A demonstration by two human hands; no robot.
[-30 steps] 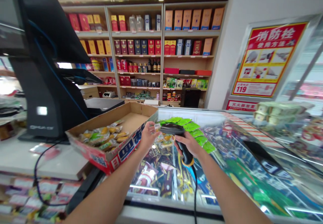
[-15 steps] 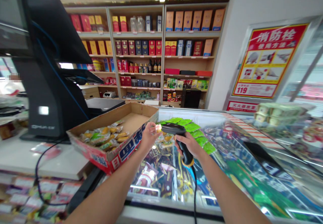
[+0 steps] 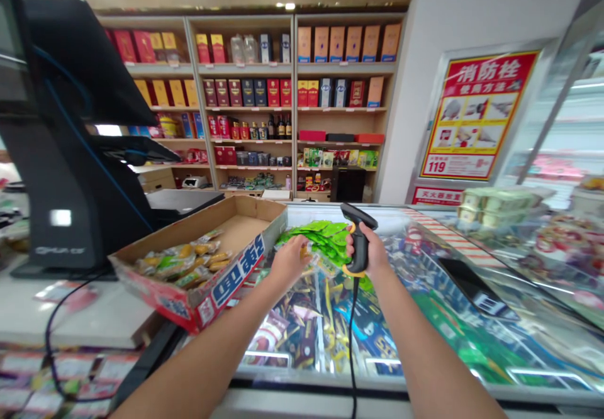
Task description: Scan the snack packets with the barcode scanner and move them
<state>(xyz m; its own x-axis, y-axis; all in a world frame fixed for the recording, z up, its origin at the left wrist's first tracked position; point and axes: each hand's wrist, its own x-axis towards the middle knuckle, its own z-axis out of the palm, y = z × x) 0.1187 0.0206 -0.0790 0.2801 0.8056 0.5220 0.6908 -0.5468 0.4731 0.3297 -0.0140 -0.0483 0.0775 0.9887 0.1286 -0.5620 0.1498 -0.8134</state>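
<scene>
My right hand (image 3: 375, 255) grips a black barcode scanner (image 3: 359, 233) with a yellow ring at its base, held upright over the freezer's glass lid (image 3: 425, 293); its cable hangs down. My left hand (image 3: 289, 260) reaches over the lid toward the pile of green snack packets (image 3: 325, 238), fingers curled around a small packet that is mostly hidden. A cardboard tray (image 3: 236, 268) with several yellow and green snack packets (image 3: 184, 262) sits just left of my left hand.
A black checkout terminal (image 3: 70, 155) stands on the white counter (image 3: 61, 318) at left. Shelves of boxed goods (image 3: 283, 92) fill the back wall. A red fire-hydrant poster (image 3: 476, 117) hangs at right. Stacked pale packs (image 3: 500, 208) lie on the freezer's far right.
My right hand has raised the scanner upright and moved it right, away from the packet. My left hand has moved forward toward the green pile. The view shifted slightly.
</scene>
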